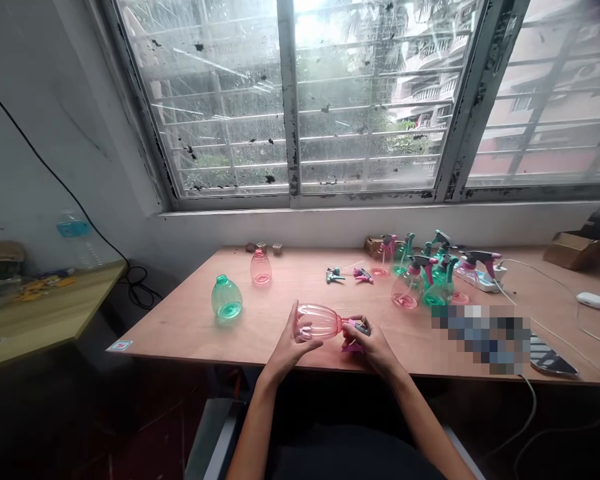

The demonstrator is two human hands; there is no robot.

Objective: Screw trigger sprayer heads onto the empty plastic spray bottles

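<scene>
My left hand (295,340) is wrapped round the base end of a clear pink spray bottle (320,321), which lies sideways above the table's front edge. At the neck end, my right hand (370,343) grips its pink and dark grey spray head (353,333); the fingers partly hide the joint. To the left stand a headless green bottle (227,298) and a headless pink bottle (261,268). Beyond my hands lie a green spray head (335,275) and a pink spray head (363,275).
Several spray bottles with heads (437,283) stand at the right, near a white power strip (485,279) and trailing cables. A phone (553,355) lies at the front right, beside a blurred patch. Small blocks (277,249) sit by the wall. A cardboard box (570,250) is far right.
</scene>
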